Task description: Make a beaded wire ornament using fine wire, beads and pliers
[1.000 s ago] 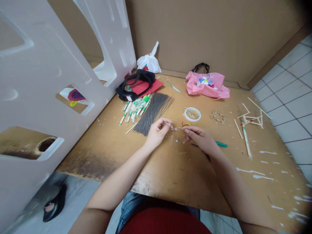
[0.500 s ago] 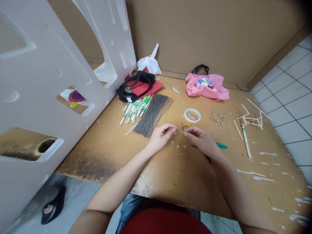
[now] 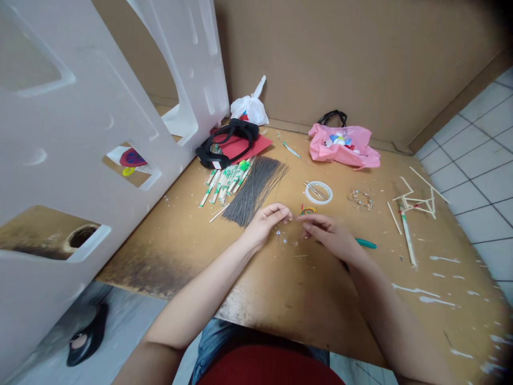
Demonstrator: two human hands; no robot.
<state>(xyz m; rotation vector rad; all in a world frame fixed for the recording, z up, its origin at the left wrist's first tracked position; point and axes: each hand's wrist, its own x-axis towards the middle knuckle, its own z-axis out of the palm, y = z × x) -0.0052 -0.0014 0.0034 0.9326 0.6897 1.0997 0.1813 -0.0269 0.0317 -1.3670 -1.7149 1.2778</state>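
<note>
My left hand (image 3: pixel 269 220) is closed, thumb and index finger pinching a thin strand at the middle of the table. Small clear beads (image 3: pixel 285 240) hang in a loose curve below and between my hands, on what looks like a beaded wire. Facing it from the right, my right hand (image 3: pixel 326 231) has its fingers bent together around the other side of the strand; the fine wire itself hardly shows. Just behind the fingertips lies a small coil of yellow and red wire (image 3: pixel 308 210). A teal-handled tool (image 3: pixel 365 243) is partly hidden beneath my right hand.
Grey wire lengths (image 3: pixel 256 187) and green-white wrapped sticks (image 3: pixel 226 182) lie left, near a black headset (image 3: pixel 228 143). Behind are a white ring (image 3: pixel 319 192), a pink bag (image 3: pixel 344 145) and a beaded loop (image 3: pixel 360 199). A stick frame (image 3: pixel 419 203) stands right; a white plastic panel (image 3: pixel 92 101) borders the left.
My hands have drawn slightly apart and turned, and the hanging beads have swung left. The whole view has shifted a little.
</note>
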